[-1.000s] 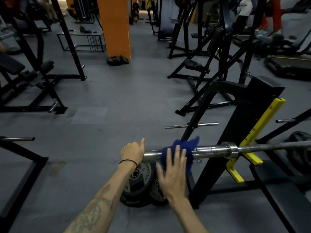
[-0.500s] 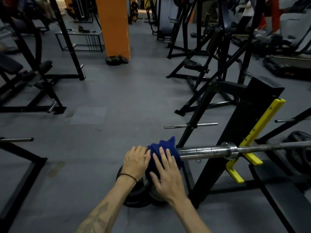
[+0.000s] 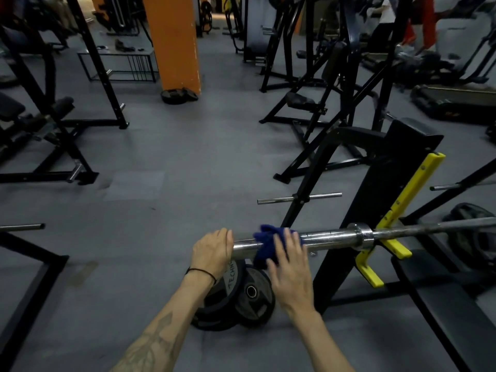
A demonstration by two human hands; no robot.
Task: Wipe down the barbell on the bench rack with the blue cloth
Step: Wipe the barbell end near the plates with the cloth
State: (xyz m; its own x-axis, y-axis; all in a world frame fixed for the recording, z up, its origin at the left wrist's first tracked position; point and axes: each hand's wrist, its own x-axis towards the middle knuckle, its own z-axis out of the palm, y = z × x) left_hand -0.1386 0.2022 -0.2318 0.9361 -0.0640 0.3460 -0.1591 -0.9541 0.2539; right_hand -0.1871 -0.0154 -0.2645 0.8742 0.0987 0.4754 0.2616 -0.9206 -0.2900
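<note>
I was in the middle of the wiping step, working the sleeve end of the barbell (image 3: 330, 235), which lay across the lower centre of the frame and ran off to the right edge, resting in the yellow hooks (image 3: 394, 245) of the bench rack (image 3: 375, 183). My left hand (image 3: 212, 251) was curled over the very tip of the sleeve, gripping it to steady the bar. My right hand (image 3: 291, 267) lay with its fingers fairly straight over the blue cloth (image 3: 264, 244), pressing it against the steel just right of my left hand; whether my thumb hooked under the bar I could not tell. Below both hands, two black weight plates (image 3: 241, 294) leaned together on the grey floor.

Compared with half a second earlier, the cloth had slid a little to the right, so a short stretch of bare chrome showed between my two hands where before they nearly touched. A second earlier the cloth had sat still farther right, so this looked like one leg of a back-and-forth stroke.

I judged that the next move called for keeping pressure on the cloth and drawing it rightward toward the collar (image 3: 362, 235), then onto the thinner shaft beyond the rack, which looked unwiped as yet.
</note>
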